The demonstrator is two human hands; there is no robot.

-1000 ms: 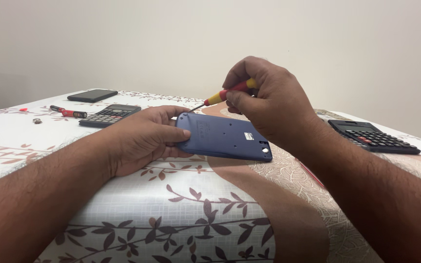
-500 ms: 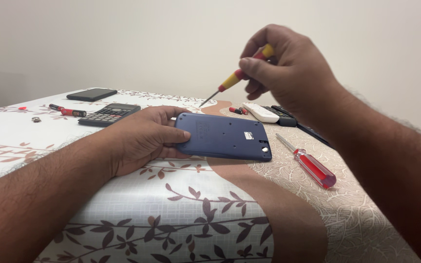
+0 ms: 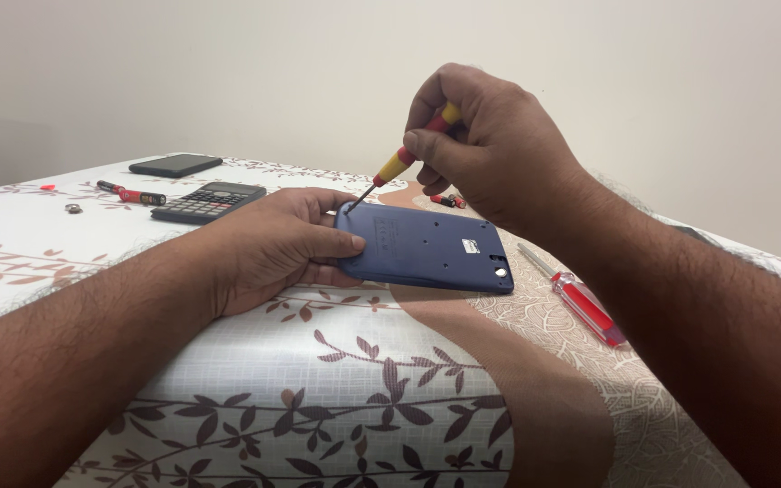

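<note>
- The left hand (image 3: 277, 246) sits at the centre left of the frame, fingers wrapped around the left end of a blue calculator (image 3: 431, 247), thumb lying flat along its near edge.
- The calculator lies back side up in the middle of the frame, tilted a little off the tablecloth (image 3: 228, 398) on the held side, with small screw holes showing across its back.
- The right hand (image 3: 490, 149) is at the upper centre, fingers pinched tight around the handle of a small yellow and red screwdriver (image 3: 397, 166).
- That screwdriver slants down to the left, its thin tip touching the upper left corner of the blue calculator, just beside the left fingertips.
- A second screwdriver (image 3: 580, 301) with a red see-through handle lies flat on the cloth at the centre right, near the calculator's right end and apart from it.
- In the upper left, a black calculator (image 3: 208, 201) rests face up, and a dark phone (image 3: 175, 164) lies beyond it.
- Two batteries (image 3: 133, 193) lie left of the black calculator; a small round piece (image 3: 72, 208), too small to identify, sits further left.
- More small batteries (image 3: 447, 200) peek out behind the blue calculator, below the right hand.
- The tablecloth is white with brown leaf and branch patterns.
</note>
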